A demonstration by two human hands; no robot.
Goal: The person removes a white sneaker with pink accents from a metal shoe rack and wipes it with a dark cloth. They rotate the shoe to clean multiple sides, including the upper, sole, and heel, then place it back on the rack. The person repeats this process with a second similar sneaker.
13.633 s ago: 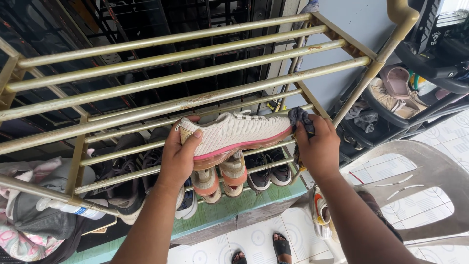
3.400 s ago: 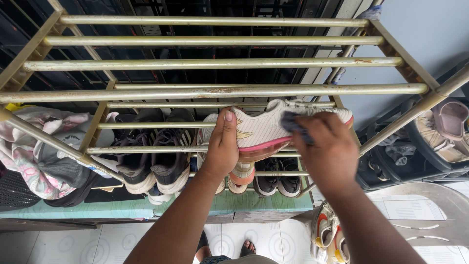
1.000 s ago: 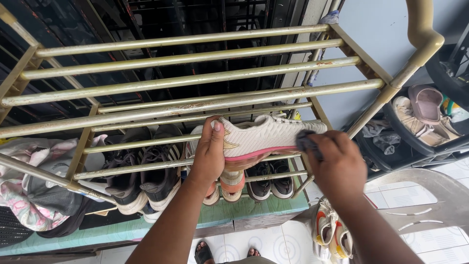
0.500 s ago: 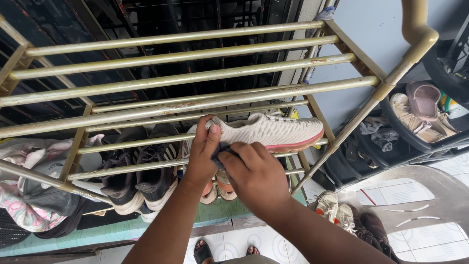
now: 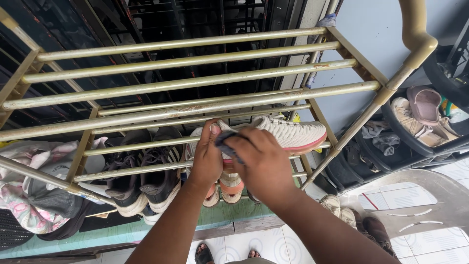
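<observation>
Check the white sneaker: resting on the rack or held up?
Held up. The left hand grips the white sneaker at its heel; the right hand presses a dark cloth on it.

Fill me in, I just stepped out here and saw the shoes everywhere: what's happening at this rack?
A person stands at a gold-coloured metal shoe rack and holds a white textured sneaker with a pink sole in front of its middle bars. The left hand grips the sneaker's heel end, while the right hand presses a small dark cloth against the shoe's side near the heel. Dark sneakers sit on the lower shelf, and more shoes fill a black rack to the right.
</observation>
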